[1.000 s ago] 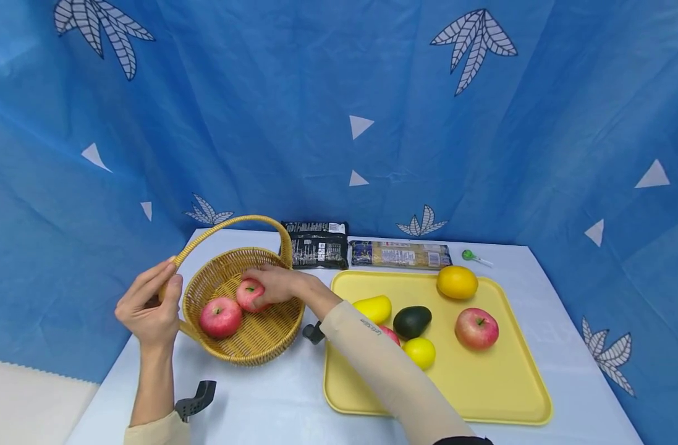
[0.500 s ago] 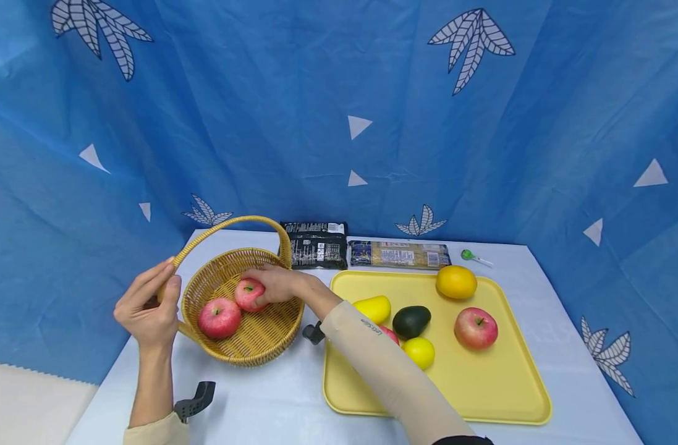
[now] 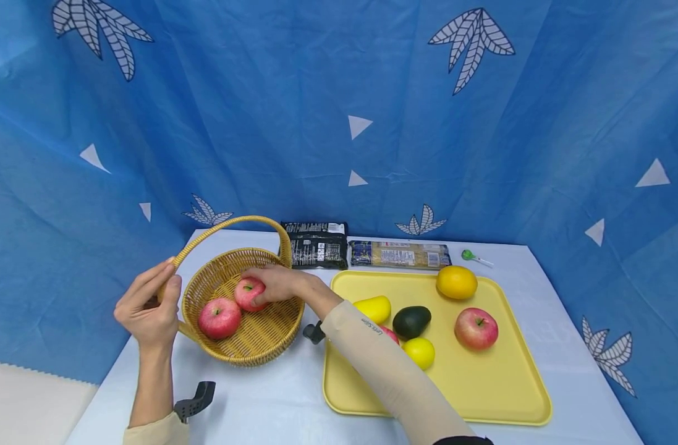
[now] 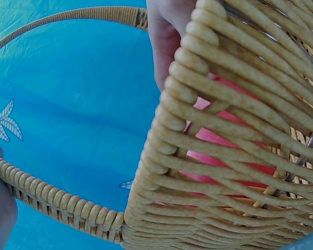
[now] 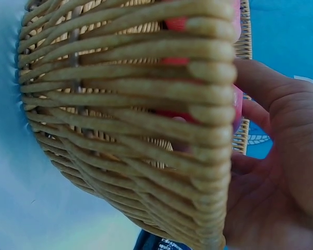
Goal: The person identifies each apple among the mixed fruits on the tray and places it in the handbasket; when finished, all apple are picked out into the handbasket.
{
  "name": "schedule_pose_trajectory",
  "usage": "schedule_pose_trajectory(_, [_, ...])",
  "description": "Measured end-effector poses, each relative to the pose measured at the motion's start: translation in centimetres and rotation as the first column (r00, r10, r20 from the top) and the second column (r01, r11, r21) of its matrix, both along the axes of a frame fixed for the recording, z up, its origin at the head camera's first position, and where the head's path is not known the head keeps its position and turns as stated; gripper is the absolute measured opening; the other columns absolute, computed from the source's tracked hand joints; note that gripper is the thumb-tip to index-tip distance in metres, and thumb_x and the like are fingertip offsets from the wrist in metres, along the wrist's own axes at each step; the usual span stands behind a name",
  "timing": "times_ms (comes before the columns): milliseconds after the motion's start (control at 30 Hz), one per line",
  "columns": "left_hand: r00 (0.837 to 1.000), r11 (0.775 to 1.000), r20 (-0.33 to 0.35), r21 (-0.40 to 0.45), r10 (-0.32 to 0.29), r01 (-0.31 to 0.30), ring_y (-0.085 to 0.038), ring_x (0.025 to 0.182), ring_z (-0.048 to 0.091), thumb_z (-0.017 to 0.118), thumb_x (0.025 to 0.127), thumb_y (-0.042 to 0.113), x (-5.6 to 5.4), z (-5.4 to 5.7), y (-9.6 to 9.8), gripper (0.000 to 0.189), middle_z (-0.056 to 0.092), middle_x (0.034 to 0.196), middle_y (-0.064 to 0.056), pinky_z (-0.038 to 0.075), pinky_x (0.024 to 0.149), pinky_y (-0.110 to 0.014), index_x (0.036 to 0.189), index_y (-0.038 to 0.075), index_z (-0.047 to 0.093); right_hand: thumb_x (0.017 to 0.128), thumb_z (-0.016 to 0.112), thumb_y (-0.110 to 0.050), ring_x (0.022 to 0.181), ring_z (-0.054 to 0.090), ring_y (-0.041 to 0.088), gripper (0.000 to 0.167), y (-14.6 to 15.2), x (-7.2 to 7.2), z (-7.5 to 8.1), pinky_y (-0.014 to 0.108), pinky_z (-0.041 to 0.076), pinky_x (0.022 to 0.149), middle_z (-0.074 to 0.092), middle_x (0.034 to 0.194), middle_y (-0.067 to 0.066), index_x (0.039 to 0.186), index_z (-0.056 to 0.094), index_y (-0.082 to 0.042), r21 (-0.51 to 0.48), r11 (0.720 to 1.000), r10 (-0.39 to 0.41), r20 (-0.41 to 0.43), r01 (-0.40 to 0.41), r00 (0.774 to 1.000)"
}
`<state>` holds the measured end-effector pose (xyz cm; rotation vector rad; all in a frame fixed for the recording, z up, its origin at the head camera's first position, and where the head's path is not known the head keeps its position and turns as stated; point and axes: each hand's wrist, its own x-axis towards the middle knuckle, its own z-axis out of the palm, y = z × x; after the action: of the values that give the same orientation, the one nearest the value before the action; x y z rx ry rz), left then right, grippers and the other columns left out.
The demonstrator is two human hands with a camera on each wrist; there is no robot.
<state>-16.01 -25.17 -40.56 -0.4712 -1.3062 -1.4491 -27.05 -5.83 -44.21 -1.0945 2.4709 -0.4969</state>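
Note:
A round wicker basket [image 3: 266, 343] with a tall arched handle [image 3: 235, 220] stands on the left of the white table. My left hand [image 3: 152, 309] grips the handle's left side between thumb and fingers. Inside the basket, my right hand [image 3: 277, 284] holds a red apple [image 3: 246, 293], fingers curled over its far and right sides. Another red apple [image 3: 219, 318] lies just left of it. Through the weave in the left wrist view, red fruit [image 4: 219, 138] shows. In the right wrist view the basket wall [image 5: 146, 104] hides most of the held apple and the fingertips.
Right of the basket, a yellow tray [image 3: 494, 395] bears an apple [image 3: 476, 329], an avocado [image 3: 411, 322], a lemon [image 3: 419, 352], a yellow-orange fruit [image 3: 457, 282] and a mango-like fruit [image 3: 374, 308]. Black packets [image 3: 319, 247], a pasta packet [image 3: 400, 254] and a green lollipop [image 3: 469, 254] lie behind.

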Motion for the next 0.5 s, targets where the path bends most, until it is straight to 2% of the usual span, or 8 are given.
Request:
schedule_pose_trajectory(300, [1.000, 1.000, -0.007, 0.000, -0.006, 0.006, -0.019, 0.085, 0.074, 0.068, 0.074, -0.017, -0.04, 0.02, 0.06, 0.017, 0.074, 0.100, -0.027, 0.055, 0.071, -0.014, 0.090, -0.023, 0.070, 0.092, 0.070, -0.043, 0.141, 0.040, 0.016, 0.068, 0.44, -0.14, 0.33, 0.032, 0.038, 0.113, 0.049, 0.149, -0.004, 0.153, 0.042, -0.030, -0.027, 1.000, 0.004, -0.022, -0.004, 1.000])
schedule_pose_trajectory(500, [1.000, 1.000, -0.004, -0.001, -0.003, 0.003, -0.015, 0.081, 0.073, 0.068, 0.074, -0.017, -0.01, 0.08, 0.03, 0.018, 0.074, 0.100, -0.026, 0.054, 0.068, -0.012, 0.090, -0.025, 0.068, 0.093, 0.069, -0.044, 0.142, 0.039, 0.015, 0.068, 0.57, -0.08, 0.72, 0.031, 0.039, 0.113, 0.045, 0.152, 0.000, 0.153, 0.042, -0.029, -0.042, 0.999, 0.008, -0.042, -0.009, 0.999])
